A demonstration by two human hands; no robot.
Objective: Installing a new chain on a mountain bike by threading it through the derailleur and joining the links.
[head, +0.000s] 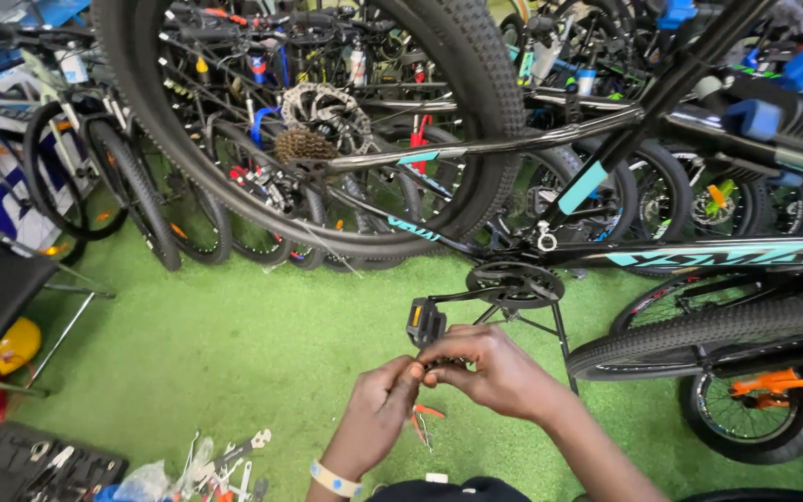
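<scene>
A black and teal bicycle (699, 253) hangs raised in front of me, its rear wheel (327, 121) up at the top. Its crank arm (462, 297) runs from the chainring (515, 284) down to a black pedal (425, 323). Just below the pedal, my left hand (378, 414) and my right hand (494, 372) meet with fingertips pinched together on a small dark part that I cannot make out. A pale band sits on my left wrist. An orange-handled tool (423, 420) lies on the green mat below my hands.
Many parked bicycles (123, 186) fill the back and the right. Loose wrenches and small tools (225, 460) lie on the green mat (234, 344) at bottom left beside an open black tool case (30, 465). A yellow helmet (13, 346) sits at the left.
</scene>
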